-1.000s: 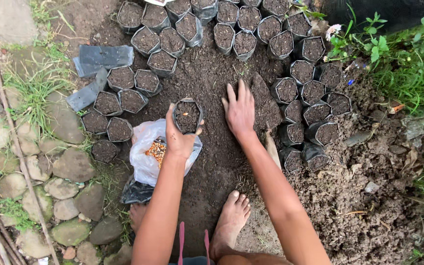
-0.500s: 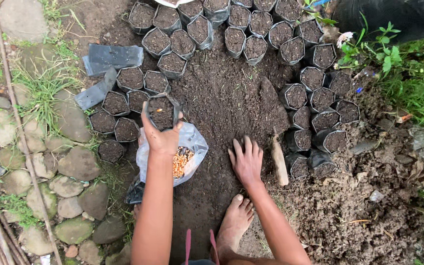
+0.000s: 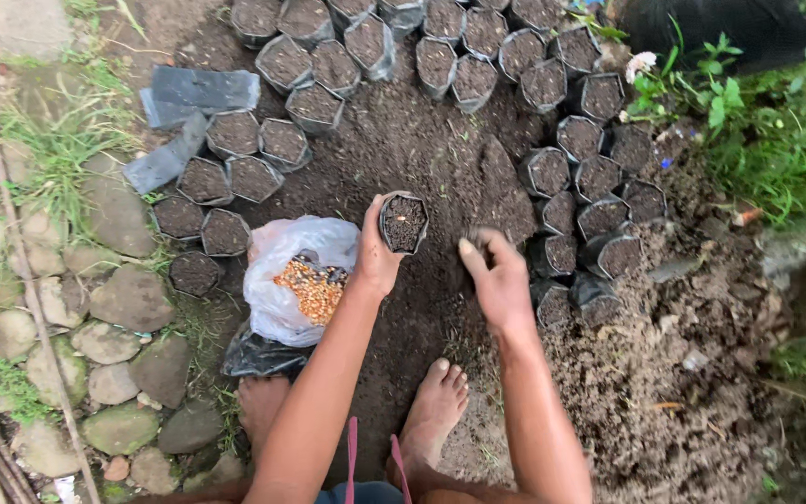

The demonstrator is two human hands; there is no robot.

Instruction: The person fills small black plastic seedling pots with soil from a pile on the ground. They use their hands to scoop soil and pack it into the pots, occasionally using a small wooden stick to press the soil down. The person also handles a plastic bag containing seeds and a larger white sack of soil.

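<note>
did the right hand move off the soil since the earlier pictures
Yes: the right hand lifted off the dark soil and now hovers cupped beside the small black soil-filled bag.

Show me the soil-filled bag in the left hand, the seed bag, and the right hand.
soil-filled bag [image 3: 404,222], head view, soil at its top
seed bag [image 3: 277,257], head view, clear plastic wall
right hand [image 3: 496,275], head view, back of hand

The small bag held in the left hand is thin black plastic with a dull sheen, creased at the rim, and filled with dark, crumbly, matt soil. The seed bag beside it is clear, glossy, wrinkled plastic film over hard, smooth-looking orange and yellow kernels. The ground is loose, coarse, damp-looking earth. The flat empty bags are smooth grey-black plastic. The stones are rough and matt.
</note>
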